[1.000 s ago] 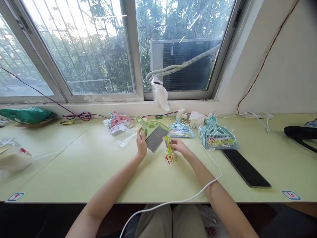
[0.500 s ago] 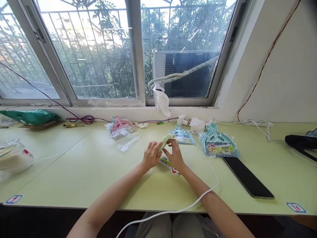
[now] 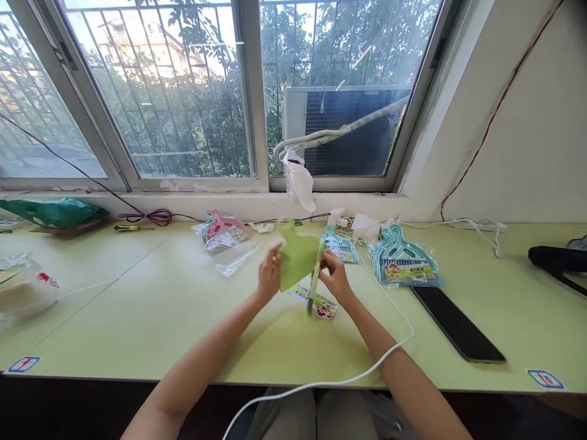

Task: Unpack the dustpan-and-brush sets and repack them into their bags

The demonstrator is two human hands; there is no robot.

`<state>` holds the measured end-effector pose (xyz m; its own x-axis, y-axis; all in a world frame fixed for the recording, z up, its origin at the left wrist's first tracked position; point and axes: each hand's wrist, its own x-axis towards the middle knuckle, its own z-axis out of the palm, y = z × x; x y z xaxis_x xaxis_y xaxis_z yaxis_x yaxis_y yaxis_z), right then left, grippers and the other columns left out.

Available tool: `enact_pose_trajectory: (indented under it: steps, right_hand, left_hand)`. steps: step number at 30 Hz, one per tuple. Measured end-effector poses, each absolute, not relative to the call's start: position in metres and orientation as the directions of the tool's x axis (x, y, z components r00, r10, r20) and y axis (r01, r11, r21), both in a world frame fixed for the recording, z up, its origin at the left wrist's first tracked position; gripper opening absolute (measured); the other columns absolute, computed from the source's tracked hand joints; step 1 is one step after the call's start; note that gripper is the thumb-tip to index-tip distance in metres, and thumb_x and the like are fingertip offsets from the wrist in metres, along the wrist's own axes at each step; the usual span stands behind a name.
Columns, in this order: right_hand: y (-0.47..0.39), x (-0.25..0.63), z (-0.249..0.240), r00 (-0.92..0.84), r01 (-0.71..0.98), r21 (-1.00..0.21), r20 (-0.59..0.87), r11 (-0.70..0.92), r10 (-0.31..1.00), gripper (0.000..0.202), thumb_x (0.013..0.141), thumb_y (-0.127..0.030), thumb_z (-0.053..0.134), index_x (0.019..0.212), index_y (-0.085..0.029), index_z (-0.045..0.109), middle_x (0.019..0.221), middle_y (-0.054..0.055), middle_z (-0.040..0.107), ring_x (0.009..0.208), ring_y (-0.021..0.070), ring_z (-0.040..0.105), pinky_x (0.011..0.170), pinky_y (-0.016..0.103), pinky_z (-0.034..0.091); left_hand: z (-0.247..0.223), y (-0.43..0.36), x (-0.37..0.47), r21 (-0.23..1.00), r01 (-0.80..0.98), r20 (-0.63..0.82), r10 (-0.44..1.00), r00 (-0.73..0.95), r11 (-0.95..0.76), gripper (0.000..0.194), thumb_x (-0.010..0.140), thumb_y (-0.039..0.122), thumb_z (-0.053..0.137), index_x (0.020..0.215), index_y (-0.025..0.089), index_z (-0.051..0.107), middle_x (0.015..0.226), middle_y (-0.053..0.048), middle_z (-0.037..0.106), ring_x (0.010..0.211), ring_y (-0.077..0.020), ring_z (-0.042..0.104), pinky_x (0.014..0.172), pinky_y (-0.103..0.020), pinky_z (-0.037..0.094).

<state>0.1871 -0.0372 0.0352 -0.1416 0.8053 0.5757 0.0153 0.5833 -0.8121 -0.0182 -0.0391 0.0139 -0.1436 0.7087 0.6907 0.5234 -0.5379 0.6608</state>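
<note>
My left hand is closed on the left edge of a green dustpan, held upright above the table. In my right hand is a narrow green brush, seen edge-on, with dark bristles at its lower end. The brush is beside the dustpan's right edge; whether the two touch is unclear. Below them on the table lies a printed label card, partly hidden by the brush.
Bagged teal sets and a smaller blue set lie on the right, near a black phone. Pink bagged sets lie back left. A white cable crosses my right forearm.
The green pieces, earlier held together edge-on, are now apart: the dustpan faces me on the left and the brush is on the right. My hands have moved slightly apart.
</note>
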Motion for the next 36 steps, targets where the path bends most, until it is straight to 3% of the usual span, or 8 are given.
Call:
enact_pose_trajectory:
  steps: [5,9,13,16,20,24,31,36]
  right_hand:
    - [-0.034,0.210,0.053,-0.112,-0.094,-0.867,0.498,0.490,0.860,0.029,0.074,-0.052,0.069,0.073,-0.022,0.067,0.072,0.000,0.058,0.065,0.0146,0.047,0.061,0.027,0.040]
    - [-0.031,0.229,0.062,-0.191,0.323,-0.796,0.475,0.512,0.859,0.035,0.075,-0.053,0.068,0.061,-0.021,0.067,0.063,0.000,0.060,0.060,0.0140,0.048,0.058,0.027,0.035]
    - [-0.032,0.232,0.060,-0.297,0.818,-0.462,0.171,0.343,0.939,0.035,0.078,-0.054,0.066,0.066,-0.023,0.076,0.069,0.004,0.071,0.068,0.0176,0.060,0.060,0.027,0.035]
    - [-0.033,0.224,0.051,-0.296,0.929,-0.228,0.016,0.292,0.955,0.036,0.077,-0.055,0.068,0.071,-0.022,0.078,0.076,0.008,0.074,0.077,0.0218,0.067,0.063,0.027,0.037]
    - [-0.033,0.215,0.042,-0.252,0.964,-0.100,-0.027,0.248,0.967,0.036,0.079,-0.052,0.068,0.081,-0.018,0.080,0.090,0.014,0.075,0.089,0.0267,0.069,0.067,0.029,0.040]
    - [-0.033,0.214,0.039,-0.201,0.977,-0.085,-0.034,0.197,0.979,0.034,0.080,-0.048,0.067,0.086,-0.017,0.079,0.095,0.016,0.075,0.092,0.0274,0.069,0.070,0.030,0.042]
    - [-0.030,0.220,0.036,-0.162,0.977,-0.137,0.030,0.165,0.986,0.034,0.085,-0.050,0.064,0.087,-0.019,0.079,0.094,0.014,0.075,0.092,0.0261,0.069,0.071,0.030,0.043]
    - [-0.024,0.226,0.034,-0.107,0.975,-0.184,0.103,0.124,0.989,0.018,0.088,-0.031,0.063,0.094,-0.022,0.077,0.095,0.012,0.075,0.091,0.0259,0.069,0.076,0.032,0.045]
  left_hand:
    - [0.037,-0.001,-0.079,0.844,0.342,0.530,0.739,-0.415,-0.413,0.054,0.089,0.062,0.043,0.114,0.020,0.065,0.113,-0.009,0.069,0.108,-0.0237,0.061,0.089,-0.033,0.048]
    - [0.034,0.006,-0.113,0.987,0.128,0.114,0.988,-0.108,-0.100,0.058,0.074,0.065,0.062,0.106,0.017,0.069,0.103,-0.010,0.072,0.093,-0.0252,0.066,0.078,-0.034,0.052]
    - [0.023,-0.004,-0.121,0.963,0.237,-0.151,0.985,0.081,0.128,0.055,0.069,0.062,0.069,0.103,0.020,0.073,0.102,-0.010,0.074,0.086,-0.0256,0.068,0.070,-0.034,0.053]
    - [0.019,-0.004,-0.122,0.927,0.363,-0.165,0.974,0.154,0.100,0.047,0.068,0.059,0.070,0.095,0.021,0.076,0.100,-0.008,0.075,0.089,-0.0258,0.067,0.071,-0.033,0.052]
    - [0.013,0.004,-0.123,0.868,0.496,-0.066,0.986,0.151,-0.018,0.040,0.066,0.058,0.070,0.079,0.021,0.075,0.085,-0.005,0.074,0.081,-0.0233,0.064,0.067,-0.030,0.047]
    - [0.007,0.011,-0.121,0.802,0.585,-0.012,0.976,0.218,-0.121,0.042,0.066,0.061,0.068,0.073,0.020,0.073,0.072,-0.002,0.068,0.072,-0.0199,0.058,0.062,-0.028,0.043]
    - [0.006,0.010,-0.120,0.800,0.575,0.029,0.968,0.249,-0.172,0.049,0.069,0.063,0.067,0.092,0.020,0.075,0.090,-0.005,0.072,0.084,-0.0215,0.062,0.073,-0.028,0.045]
    - [0.003,0.011,-0.122,0.807,0.563,0.034,0.965,0.258,-0.179,0.051,0.069,0.062,0.069,0.098,0.019,0.075,0.096,-0.007,0.072,0.089,-0.0231,0.064,0.078,-0.031,0.047]
